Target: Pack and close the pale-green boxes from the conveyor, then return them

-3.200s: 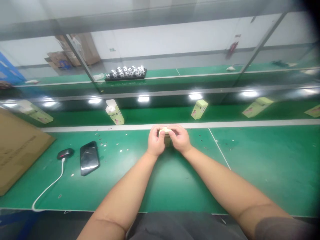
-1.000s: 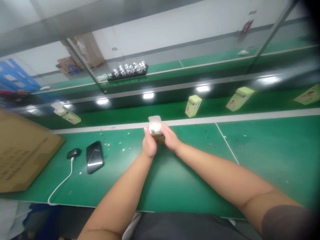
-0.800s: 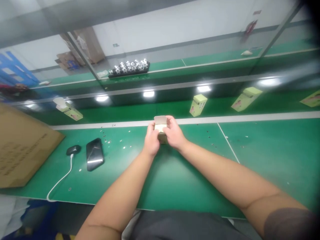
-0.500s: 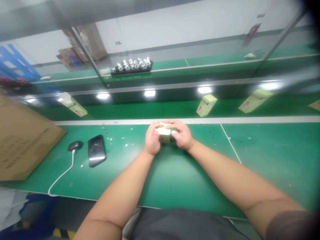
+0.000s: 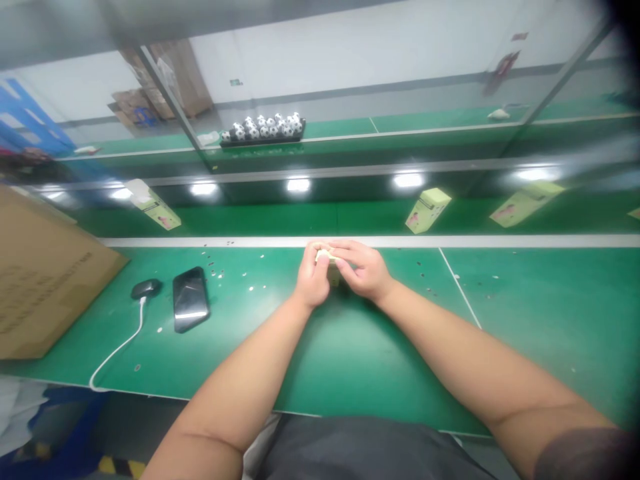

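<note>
On the green bench, left hand and right hand fingers grip the small carton, its flap no longer upright, suggesting closure.

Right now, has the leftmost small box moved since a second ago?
Yes: judged against the phone, the small box has shifted to the right.

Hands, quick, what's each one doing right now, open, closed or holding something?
Left hand: closed, holding the small box by its left side.
Right hand: closed on the same box from the right.
</note>
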`<state>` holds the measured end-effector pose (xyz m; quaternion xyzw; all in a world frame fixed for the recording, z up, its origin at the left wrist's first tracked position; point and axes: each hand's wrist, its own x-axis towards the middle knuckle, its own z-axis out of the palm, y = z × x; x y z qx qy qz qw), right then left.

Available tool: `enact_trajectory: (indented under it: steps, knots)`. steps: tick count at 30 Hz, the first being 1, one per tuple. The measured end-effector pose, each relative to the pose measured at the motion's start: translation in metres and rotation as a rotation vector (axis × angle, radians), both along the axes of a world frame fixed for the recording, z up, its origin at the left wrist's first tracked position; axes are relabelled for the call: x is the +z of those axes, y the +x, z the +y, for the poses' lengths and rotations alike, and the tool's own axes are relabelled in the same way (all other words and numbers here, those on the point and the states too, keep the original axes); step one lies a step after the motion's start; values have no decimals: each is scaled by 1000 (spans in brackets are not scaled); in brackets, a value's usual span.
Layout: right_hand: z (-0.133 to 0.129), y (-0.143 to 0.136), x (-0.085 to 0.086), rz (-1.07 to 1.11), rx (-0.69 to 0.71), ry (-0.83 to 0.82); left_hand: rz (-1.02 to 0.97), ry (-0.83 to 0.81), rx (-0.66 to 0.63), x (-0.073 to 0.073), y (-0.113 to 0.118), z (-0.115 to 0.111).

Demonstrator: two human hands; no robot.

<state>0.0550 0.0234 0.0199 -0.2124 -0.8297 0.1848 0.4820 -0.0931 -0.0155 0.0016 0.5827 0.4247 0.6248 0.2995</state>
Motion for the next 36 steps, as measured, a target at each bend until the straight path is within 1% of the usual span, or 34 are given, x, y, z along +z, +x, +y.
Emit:
enact_trajectory:
  steps: [4, 8, 10, 12, 13, 14, 15, 17, 18, 19, 20, 22, 25, 29, 32, 34, 36]
  knots:
    - [1, 4, -5, -51, 57, 8, -82, -16, -48, 1, 1, -1]
    - [-7, 1, -17, -85, 62, 27, -161, -38, -96, 2, 2, -3]
    - [-10, -1, -23, -97, 55, 14, -167, -47, -76, -2, 3, -2]
    - [-6, -2, -26, -103, 50, -11, -155, -60, -17, -11, 1, 1]
    - [1, -1, -26, -89, 27, -27, -150, -79, 29, -16, -1, 3]
    - [11, 1, -24, -60, -25, -37, -150, -106, 85, -23, -4, 7]
    - [24, 4, -21, -17, -110, -39, -154, -146, 150, -28, -7, 11]
    - [58, 14, -15, 86, -341, -20, -160, -227, 257, -37, -12, 19]
    - [76, 21, -13, 114, -445, -7, -155, -252, 277, -39, -14, 22]
    - [93, 28, -13, 116, -519, -8, -140, -264, 274, -40, -15, 23]
    - [108, 34, -14, 93, -560, -22, -112, -269, 256, -39, -15, 24]
    - [129, 46, -20, 18, -591, -81, -31, -277, 219, -37, -13, 23]
    - [138, 55, -34, -62, -615, -140, 64, -331, 194, -34, -11, 20]
    - [134, 53, -44, -115, -611, -59, 112, -368, 193, -37, -14, 22]
    - [134, 51, -44, -148, -626, -15, 167, -355, 197, -40, -14, 25]
    - [134, 51, -42, -139, -666, 21, 204, -340, 195, -40, -14, 25]
    - [132, 53, -37, -84, -725, 82, 225, -324, 194, -39, -14, 25]
